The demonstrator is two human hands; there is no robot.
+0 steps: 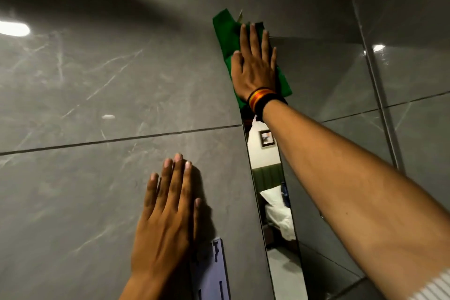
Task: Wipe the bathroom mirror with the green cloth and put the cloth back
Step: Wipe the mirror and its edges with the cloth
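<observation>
The green cloth (225,31) lies flat against the top left corner of the mirror (328,85), overlapping the grey wall tile beside it. My right hand (254,66) presses flat on the cloth with fingers spread and pointing up; a dark striped wristband sits at its wrist. My left hand (168,221) rests flat and empty on the wall tile to the left of the mirror, lower down. My right forearm crosses in front of the mirror and hides part of it.
Grey marble-look wall tiles (97,92) fill the left side. A pale purple plastic holder (211,273) is fixed to the wall just right of my left wrist. The mirror's left edge (267,202) reflects a room with white bedding.
</observation>
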